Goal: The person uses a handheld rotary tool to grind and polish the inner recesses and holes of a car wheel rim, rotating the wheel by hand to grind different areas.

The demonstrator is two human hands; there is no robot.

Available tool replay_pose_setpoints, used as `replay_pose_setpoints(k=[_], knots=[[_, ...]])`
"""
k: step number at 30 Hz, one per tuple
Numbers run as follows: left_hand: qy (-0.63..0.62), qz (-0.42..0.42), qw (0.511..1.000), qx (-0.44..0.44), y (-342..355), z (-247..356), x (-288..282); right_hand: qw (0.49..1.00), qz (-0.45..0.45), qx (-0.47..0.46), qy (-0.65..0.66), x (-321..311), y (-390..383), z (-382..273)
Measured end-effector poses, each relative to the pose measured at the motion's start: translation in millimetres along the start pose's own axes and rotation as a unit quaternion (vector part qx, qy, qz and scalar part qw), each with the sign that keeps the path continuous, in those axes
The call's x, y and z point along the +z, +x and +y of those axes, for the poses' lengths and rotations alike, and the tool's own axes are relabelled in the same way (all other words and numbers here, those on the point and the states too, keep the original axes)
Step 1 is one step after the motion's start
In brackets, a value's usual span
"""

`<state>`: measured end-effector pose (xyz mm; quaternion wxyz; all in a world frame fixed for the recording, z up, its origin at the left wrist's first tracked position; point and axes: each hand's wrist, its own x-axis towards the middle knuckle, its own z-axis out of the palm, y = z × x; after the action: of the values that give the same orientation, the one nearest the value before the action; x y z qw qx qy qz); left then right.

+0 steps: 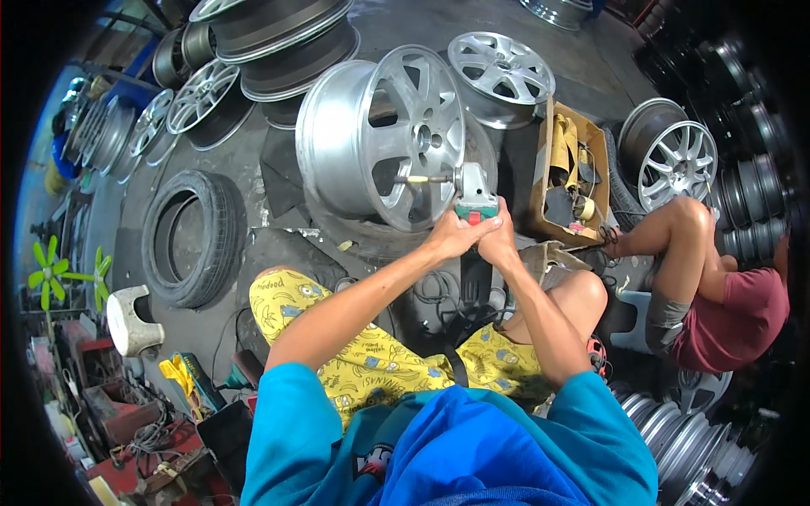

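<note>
The big silver wheel (384,139) stands on its edge on the dark floor (270,152), resting on a flat tyre or pad beneath it, its spoked face turned toward the person. It sits straight ahead of the person's knees, in the middle of the view. A black tyre (192,236) lies flat on the floor to the left, well apart from it, and more silver wheels (499,74) lie and lean behind it and along the left wall. A cardboard box (567,173) of bits and tape stands just right of the wheel, and beyond that another person (717,312) sits beside a further wheel (671,160).

The power tool (472,192), a small grinder with a green body and a long thin shaft, points left into a gap between two spokes, its tip just at the spoke edge near the hub. The left hand (451,236) and the right hand (499,240) are both clenched around the tool's grip, touching each other.

This looks like the grinding or polishing step, working inside a spoke opening. The next move would seem to call for a steady two-handed hold and small strokes along the spoke edge. Room is tight: the spokes close in on both sides of the shaft, and the box crowds the right elbow side, while the left side is more open.
</note>
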<state>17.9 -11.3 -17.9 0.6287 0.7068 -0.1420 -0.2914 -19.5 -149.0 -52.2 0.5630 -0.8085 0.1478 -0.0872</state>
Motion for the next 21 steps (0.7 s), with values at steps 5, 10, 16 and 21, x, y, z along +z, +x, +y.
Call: replay_pose_setpoints(k=[5, 10, 16, 21], knots=[[-0.049, 0.003, 0.998, 0.047, 2.7, -2.2, -3.4, 1.000, 0.004, 0.009, -0.015, 2.9, -3.9, -23.6], [-0.050, 0.011, 0.999, 0.018, -2.7, 8.5, -4.0, 0.999, -0.010, -0.019, -0.043, -0.9, 1.1, -26.3], [-0.069, -0.036, 0.997, 0.000, 2.3, 4.2, -13.9, 0.999, 0.007, 0.002, -0.038, 6.8, -0.4, -36.3], [-0.026, 0.002, 1.000, -0.005, -2.7, 7.8, -6.7, 0.999, 0.002, -0.012, -0.043, 2.7, -0.8, -18.6]])
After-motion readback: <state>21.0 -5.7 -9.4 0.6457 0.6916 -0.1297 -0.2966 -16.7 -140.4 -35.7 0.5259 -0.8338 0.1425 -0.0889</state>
